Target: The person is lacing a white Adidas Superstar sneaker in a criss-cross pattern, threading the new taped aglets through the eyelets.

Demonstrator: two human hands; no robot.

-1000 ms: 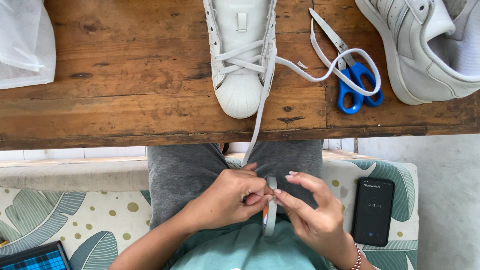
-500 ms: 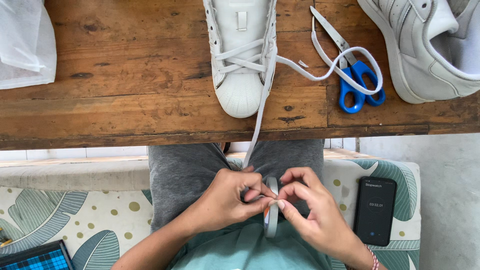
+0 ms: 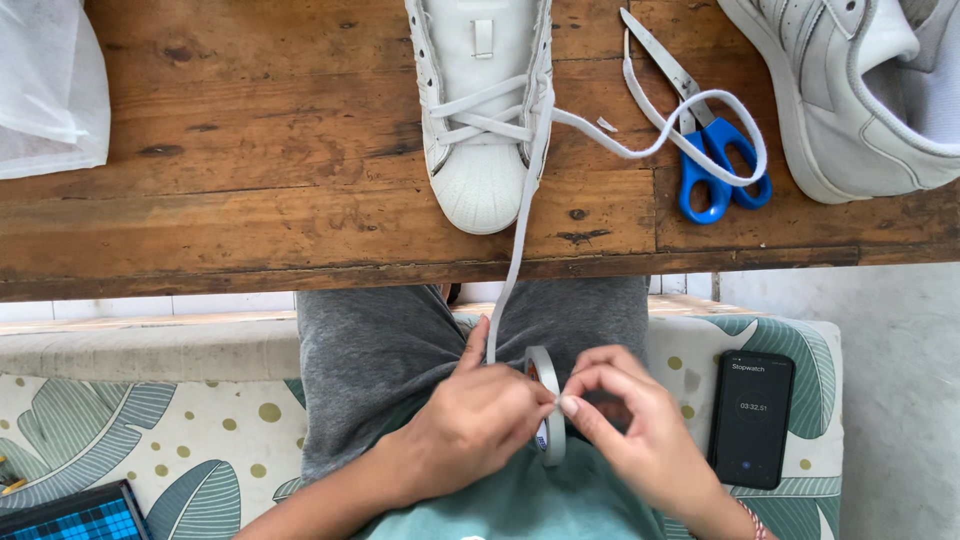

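Together both hands (image 3: 545, 425) pinch a thin tape roll (image 3: 547, 418) (flat white shoelace (image 3: 515, 260) above)

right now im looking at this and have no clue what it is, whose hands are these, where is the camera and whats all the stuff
There is no machine here: a person wears a camera on the head, so the one picture looks straight down at that person's own lap and a wooden table in front.

On the table lies a white sneaker with its toe toward the person, a second white sneaker at the right, blue-handled scissors and a white bag at the left. A white shoelace hangs from the middle sneaker down to the lap.

The left hand and right hand meet at a roll of tape, the left hand also pinching the lace end. A phone lies on the leaf-patterned cushion beside the person.
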